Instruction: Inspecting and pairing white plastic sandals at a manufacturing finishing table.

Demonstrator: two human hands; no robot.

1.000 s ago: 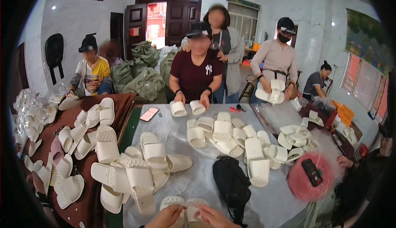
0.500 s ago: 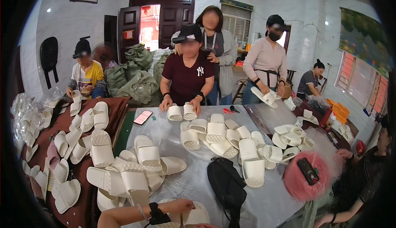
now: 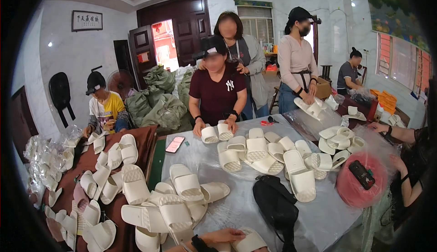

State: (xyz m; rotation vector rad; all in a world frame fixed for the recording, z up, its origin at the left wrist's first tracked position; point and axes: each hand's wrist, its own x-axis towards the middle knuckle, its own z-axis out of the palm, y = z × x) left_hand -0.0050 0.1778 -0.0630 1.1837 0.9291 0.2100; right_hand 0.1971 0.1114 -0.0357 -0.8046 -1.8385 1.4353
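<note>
At the lower edge my left hand [image 3: 224,236], with a black band on its wrist, reaches in from the left. Its fingers are closed at the edge of a cream slide slipper [image 3: 250,241], whose lower part is cut off by the frame. Only a sliver of my right hand [image 3: 261,249] shows beside that slipper, so its fingers are hidden. Just beyond my left hand lies a heap of cream slippers [image 3: 175,212], some crossed over others. A black bag [image 3: 275,205] rests to the right of the slipper I touch.
Across the plastic-covered table [image 3: 214,166], a person [image 3: 218,88] holds two slippers upright. More slippers [image 3: 255,149] lie near the middle. A phone [image 3: 175,144] lies at the left, and a pink plastic-wrapped roll [image 3: 353,190] at the right. Other people handle slippers at both sides.
The whole view has shifted, so the table's things now sit farther right and slightly lower in the picture. My left hand stays at the slipper.
</note>
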